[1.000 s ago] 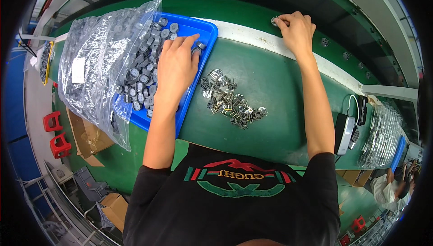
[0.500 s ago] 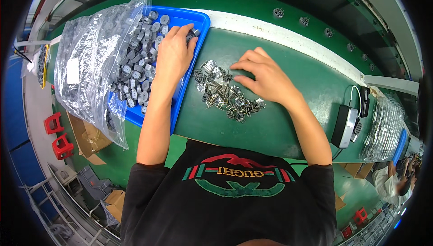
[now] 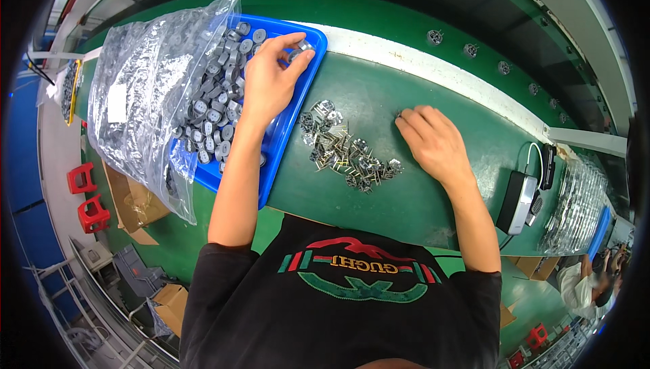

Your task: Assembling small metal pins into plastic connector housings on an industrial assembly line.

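My left hand [image 3: 271, 81] is over the right side of a blue tray [image 3: 315, 37], its thumb and fingers pinching a grey round plastic cap [image 3: 302, 49]. Many like caps [image 3: 215, 108] lie heaped in the tray. To the right, my right hand [image 3: 433, 140] is held low over the green table, fingertips closed on a small metal pin part [image 3: 398, 114] that is mostly hidden. Between the two hands, a loose pile of metal pin parts [image 3: 345, 152] lies on the table.
A clear plastic bag [image 3: 145, 91] of grey caps leans over the tray's left side. Beyond the white ledge [image 3: 399, 57], several round parts [image 3: 470, 50] stand in a row on a green strip. At right are a silver-black device [image 3: 518, 200] with a cable and stacked clear plastic trays [image 3: 575, 196].
My left hand has lifted slightly from the caps with one cap now visible in its pinch. The right hand has moved right, away from the pile, and its fingers have closed on a small part.
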Demonstrator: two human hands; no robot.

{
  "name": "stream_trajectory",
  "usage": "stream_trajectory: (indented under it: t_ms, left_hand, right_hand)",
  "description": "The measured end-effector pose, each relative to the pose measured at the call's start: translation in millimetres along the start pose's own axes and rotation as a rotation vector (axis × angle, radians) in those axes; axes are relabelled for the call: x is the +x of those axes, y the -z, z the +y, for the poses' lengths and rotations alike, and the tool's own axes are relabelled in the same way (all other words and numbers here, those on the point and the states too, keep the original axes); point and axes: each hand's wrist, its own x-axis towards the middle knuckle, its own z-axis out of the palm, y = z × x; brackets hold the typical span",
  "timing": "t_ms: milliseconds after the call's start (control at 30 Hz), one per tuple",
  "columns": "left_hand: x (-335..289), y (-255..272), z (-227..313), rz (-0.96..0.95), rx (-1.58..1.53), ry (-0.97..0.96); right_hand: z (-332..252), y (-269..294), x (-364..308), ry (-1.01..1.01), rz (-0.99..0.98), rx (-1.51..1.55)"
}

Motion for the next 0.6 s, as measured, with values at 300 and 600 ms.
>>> stream_trajectory:
  t_ms: [300,600]
  left_hand:
    - [-54.9,-8.8,27.8,-0.478,-1.633,0.277]
    - [-66.5,-35.6,53.3,-0.564,-1.452,0.173]
  right_hand:
    - [2.1,-3.9,-0.9,-0.175,-0.121,0.234]
    - [-27.2,50.7,10.8,-0.580,0.254,0.942]
